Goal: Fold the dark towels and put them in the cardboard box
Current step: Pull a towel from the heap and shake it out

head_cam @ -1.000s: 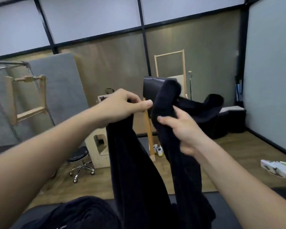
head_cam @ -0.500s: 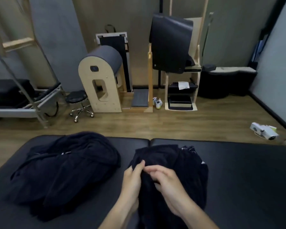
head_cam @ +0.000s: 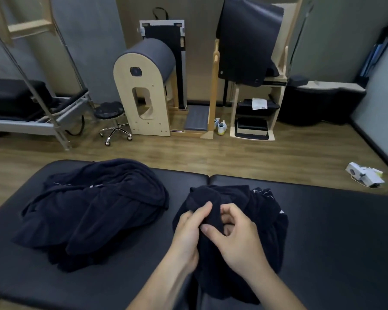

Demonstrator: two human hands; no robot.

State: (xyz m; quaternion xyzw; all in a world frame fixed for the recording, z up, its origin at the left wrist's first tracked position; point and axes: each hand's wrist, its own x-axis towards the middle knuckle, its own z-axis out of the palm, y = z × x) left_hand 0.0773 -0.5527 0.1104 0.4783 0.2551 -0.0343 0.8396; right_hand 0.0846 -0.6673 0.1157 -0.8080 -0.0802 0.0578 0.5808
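A crumpled dark towel [head_cam: 264,211] lies bunched on the black padded table [head_cam: 334,231], just right of its middle seam. My left hand [head_cam: 189,229] and my right hand [head_cam: 238,238] sit close together on the towel's near part, both pinching a raised fold of its cloth between thumb and fingers. To the left, a loose heap of dark towels [head_cam: 94,209] rests untouched on the table. No cardboard box is in view.
Beyond the table's far edge is wooden floor with a wooden barrel frame [head_cam: 143,86], a rolling stool [head_cam: 112,117], a wooden chair stand [head_cam: 253,104] and a bench frame [head_cam: 31,108] at left. A white device [head_cam: 365,175] lies on the floor at right.
A second ago I held the towel up in the air with both hands. It now lies on the table, the view has tipped down, and my hands have shifted their pinch on the fold.
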